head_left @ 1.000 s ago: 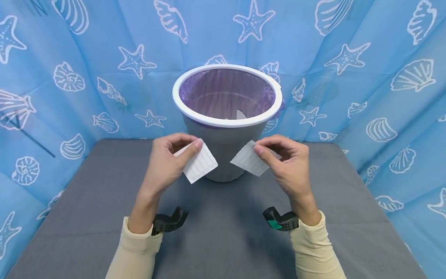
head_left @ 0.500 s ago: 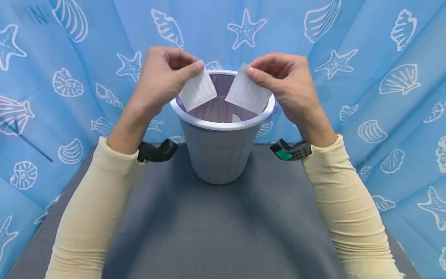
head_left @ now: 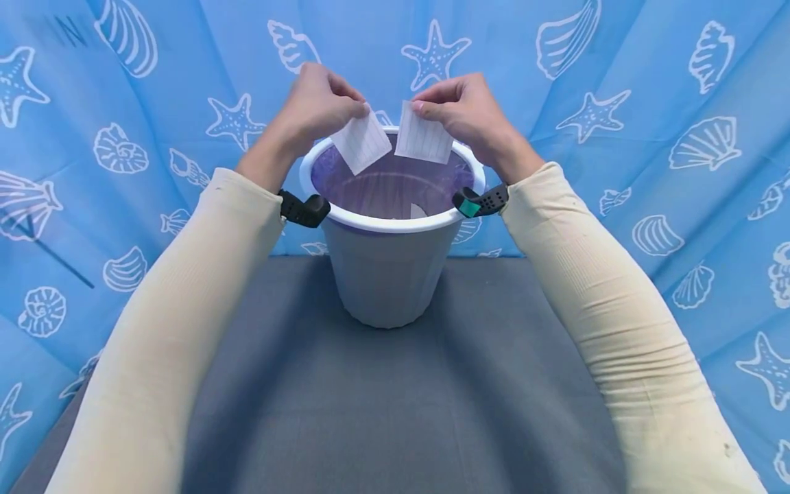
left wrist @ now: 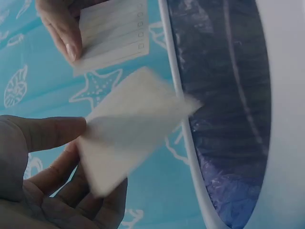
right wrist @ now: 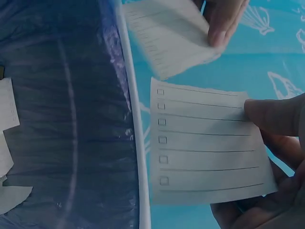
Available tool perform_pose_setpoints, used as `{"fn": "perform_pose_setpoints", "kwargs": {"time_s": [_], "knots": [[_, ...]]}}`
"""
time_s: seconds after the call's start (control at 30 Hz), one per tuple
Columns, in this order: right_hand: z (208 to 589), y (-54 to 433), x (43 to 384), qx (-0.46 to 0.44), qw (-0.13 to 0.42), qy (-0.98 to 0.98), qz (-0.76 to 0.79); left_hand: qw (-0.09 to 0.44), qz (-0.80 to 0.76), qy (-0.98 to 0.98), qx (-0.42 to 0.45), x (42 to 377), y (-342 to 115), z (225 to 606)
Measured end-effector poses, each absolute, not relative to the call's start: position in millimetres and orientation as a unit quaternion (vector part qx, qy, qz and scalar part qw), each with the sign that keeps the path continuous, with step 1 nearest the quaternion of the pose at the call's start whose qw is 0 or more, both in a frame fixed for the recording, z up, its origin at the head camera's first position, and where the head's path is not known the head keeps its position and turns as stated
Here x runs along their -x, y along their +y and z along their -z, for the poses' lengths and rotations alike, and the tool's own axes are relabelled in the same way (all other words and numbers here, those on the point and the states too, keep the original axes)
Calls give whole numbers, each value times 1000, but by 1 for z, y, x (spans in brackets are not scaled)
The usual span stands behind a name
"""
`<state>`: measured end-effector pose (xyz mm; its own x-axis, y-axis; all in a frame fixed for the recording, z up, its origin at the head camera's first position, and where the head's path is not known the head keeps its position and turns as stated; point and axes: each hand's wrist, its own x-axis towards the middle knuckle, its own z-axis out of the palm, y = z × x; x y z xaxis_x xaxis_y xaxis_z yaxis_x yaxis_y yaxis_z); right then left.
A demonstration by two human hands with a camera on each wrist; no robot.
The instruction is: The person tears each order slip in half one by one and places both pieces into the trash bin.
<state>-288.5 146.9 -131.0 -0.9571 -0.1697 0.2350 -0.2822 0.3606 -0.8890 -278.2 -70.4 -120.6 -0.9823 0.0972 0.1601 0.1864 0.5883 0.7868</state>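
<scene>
You have two pieces of lined paper up over the far rim of the bin. The left paper piece point(head_left: 361, 142) hangs from your left hand point(head_left: 317, 103), pinched at its upper edge between thumb and fingertips, so it slopes down and inward over the bin's mouth; in the left wrist view it point(left wrist: 128, 129) juts out from your thumb toward the white rim, its face blurred. The right paper piece point(head_left: 423, 136) is pinched the same way at its top left corner by your right hand point(head_left: 459, 106), and it hangs below the fingers, nearly flat to the camera; the right wrist view shows its ruled lines and a column of small check boxes point(right wrist: 205, 148), with your thumb pressed on its right edge. The two pieces sit just beside each other, apart, with both hands close together above them. Under them stands the grey bin point(head_left: 385, 274) with its white rim point(head_left: 370, 221) and purple liner point(head_left: 382, 182); a few paper scraps point(right wrist: 8, 143) lie at the bottom inside. The bin rests on the dark grey counter point(head_left: 395, 405), near its far edge, and a blue curtain point(head_left: 648, 103) printed with shells and starfish closes in the back and sides.
</scene>
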Motion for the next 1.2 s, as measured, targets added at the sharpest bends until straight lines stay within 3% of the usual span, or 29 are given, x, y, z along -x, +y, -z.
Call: {"fn": "perform_pose_setpoints", "kwargs": {"time_s": [0.57,0.87,1.07,1.2], "knots": [[116,140,293,-121,45,-843,-522,60,410,-905,101,291,-50,107],[122,150,289,-138,22,-840,-525,53,405,-905,122,283,-63,114],[131,180,273,-153,54,-850,-502,106,387,-909,109,264,-92,125],[143,217,255,-164,121,-879,-430,163,392,-902,74,251,-118,143]]}}
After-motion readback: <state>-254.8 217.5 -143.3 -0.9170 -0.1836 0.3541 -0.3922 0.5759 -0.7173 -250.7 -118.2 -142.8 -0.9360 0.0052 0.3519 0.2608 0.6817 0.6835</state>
